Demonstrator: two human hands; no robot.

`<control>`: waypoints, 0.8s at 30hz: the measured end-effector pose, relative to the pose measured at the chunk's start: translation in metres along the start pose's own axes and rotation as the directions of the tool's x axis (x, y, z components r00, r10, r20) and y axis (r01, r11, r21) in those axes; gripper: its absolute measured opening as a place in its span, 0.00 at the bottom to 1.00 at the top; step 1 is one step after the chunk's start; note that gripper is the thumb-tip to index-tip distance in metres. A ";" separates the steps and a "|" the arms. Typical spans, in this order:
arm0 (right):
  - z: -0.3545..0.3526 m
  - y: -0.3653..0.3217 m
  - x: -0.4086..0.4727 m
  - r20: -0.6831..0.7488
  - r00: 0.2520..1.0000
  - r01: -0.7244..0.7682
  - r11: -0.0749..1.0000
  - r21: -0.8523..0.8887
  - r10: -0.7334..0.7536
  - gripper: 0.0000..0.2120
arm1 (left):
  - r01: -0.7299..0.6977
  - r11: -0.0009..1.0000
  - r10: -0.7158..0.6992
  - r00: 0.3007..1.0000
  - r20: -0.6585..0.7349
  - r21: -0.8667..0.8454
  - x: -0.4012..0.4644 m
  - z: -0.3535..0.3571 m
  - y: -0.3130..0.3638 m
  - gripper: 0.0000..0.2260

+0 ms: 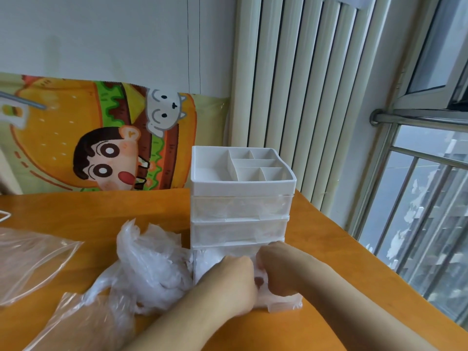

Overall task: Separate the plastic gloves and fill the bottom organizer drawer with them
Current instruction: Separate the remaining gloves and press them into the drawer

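A white organizer (240, 188) with a divided top tray stands on the orange table. Its bottom drawer (286, 304) is pulled out toward me and holds crumpled plastic gloves. My left hand (235, 277) and my right hand (276, 267) are both down in the drawer, knuckles up and fingers curled into the thin plastic. A loose pile of clear plastic gloves (149, 262) lies just left of the drawer. My fingertips are hidden in the plastic.
An empty clear zip bag (30, 259) lies at the left of the table. A flat plastic sheet (83, 323) lies near the front edge. A cartoon burger cushion (101, 138) leans on the wall behind. Window rails (417, 198) are at the right.
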State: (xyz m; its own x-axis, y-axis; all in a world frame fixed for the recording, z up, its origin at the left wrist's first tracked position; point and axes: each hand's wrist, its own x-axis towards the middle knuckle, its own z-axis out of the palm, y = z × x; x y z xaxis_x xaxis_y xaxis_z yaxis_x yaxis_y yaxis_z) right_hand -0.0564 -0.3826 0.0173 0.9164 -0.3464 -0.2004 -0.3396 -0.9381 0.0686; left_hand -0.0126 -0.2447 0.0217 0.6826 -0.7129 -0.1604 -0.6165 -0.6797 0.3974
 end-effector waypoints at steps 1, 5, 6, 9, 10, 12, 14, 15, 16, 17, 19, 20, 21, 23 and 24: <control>0.000 0.001 0.000 0.006 1.000 -0.003 1.000 0.019 0.003 0.07 | 0.010 1.000 -0.010 1.000 0.018 -0.009 0.005 0.001 -0.002 0.06; 0.002 0.002 -0.002 0.029 0.999 -0.021 0.996 0.089 0.018 0.15 | 0.086 0.996 -0.086 0.996 0.039 0.006 0.012 -0.004 -0.014 0.11; 0.001 -0.001 -0.003 0.035 0.999 -0.024 0.996 0.091 0.021 0.14 | 0.097 0.995 -0.098 0.995 0.023 0.017 0.012 -0.005 -0.016 0.12; 0.000 -0.007 -0.004 0.089 0.995 -0.051 0.997 0.057 0.045 0.15 | 0.102 0.994 -0.102 0.995 -0.007 0.030 0.012 -0.002 -0.020 0.12; -0.001 -0.009 -0.003 0.108 0.993 -0.054 0.998 0.045 0.049 0.16 | 0.090 0.996 -0.090 0.996 -0.008 0.026 0.012 0.000 -0.021 0.11; -0.003 -0.012 -0.004 0.132 0.989 -0.073 0.996 0.048 0.066 0.16 | 0.071 0.997 -0.071 0.997 -0.022 0.029 0.007 0.001 -0.020 0.10; -0.003 -0.012 -0.005 0.120 0.988 -0.104 0.991 0.079 0.095 0.16 | 0.060 0.992 -0.050 0.994 -0.094 0.108 -0.002 -0.003 -0.017 0.13; -0.002 -0.012 -0.008 0.087 0.990 -0.124 0.986 0.115 0.115 0.16 | 0.069 0.980 -0.043 0.989 -0.140 0.189 -0.005 -0.005 -0.016 0.17; 0.000 -0.012 -0.010 0.023 0.992 -0.122 0.983 0.140 0.120 0.17 | 0.089 0.957 -0.040 0.983 -0.177 0.277 -0.006 -0.005 -0.016 0.22; 0.003 -0.011 -0.013 -0.052 0.991 -0.112 0.982 0.153 0.121 0.17 | 0.116 0.931 -0.049 0.979 -0.198 0.347 -0.006 -0.005 -0.016 0.26; 0.007 -0.014 -0.017 -0.158 0.980 -0.097 0.986 0.132 0.118 0.13 | 0.163 0.906 -0.098 0.979 -0.181 0.390 -0.006 -0.004 -0.014 0.27; 0.010 -0.014 -0.017 -0.183 0.977 -0.090 0.989 0.120 0.111 0.08 | 0.176 0.910 -0.126 0.980 -0.155 0.376 -0.005 -0.003 -0.014 0.25; 0.011 -0.015 -0.017 -0.186 0.977 -0.086 0.989 0.120 0.107 0.06 | 0.178 0.917 -0.140 0.982 -0.128 0.358 -0.003 -0.002 -0.013 0.24; 0.014 -0.015 -0.012 -0.134 0.983 -0.104 0.983 0.151 0.125 0.10 | 0.156 0.938 -0.133 0.987 -0.094 0.309 0.002 0.001 -0.012 0.20; 0.015 -0.014 -0.009 -0.096 0.986 -0.118 0.977 0.175 0.136 0.08 | 0.142 0.951 -0.126 0.989 -0.075 0.275 0.004 0.002 -0.011 0.18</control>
State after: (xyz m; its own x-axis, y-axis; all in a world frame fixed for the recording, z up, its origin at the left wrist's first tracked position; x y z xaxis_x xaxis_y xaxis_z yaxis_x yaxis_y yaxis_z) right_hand -0.0633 -0.3666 0.0040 0.8777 -0.4698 -0.0940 -0.4771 -0.8752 -0.0807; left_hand -0.0037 -0.2403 0.0146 0.7826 -0.6064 -0.1408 -0.5971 -0.7951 0.1063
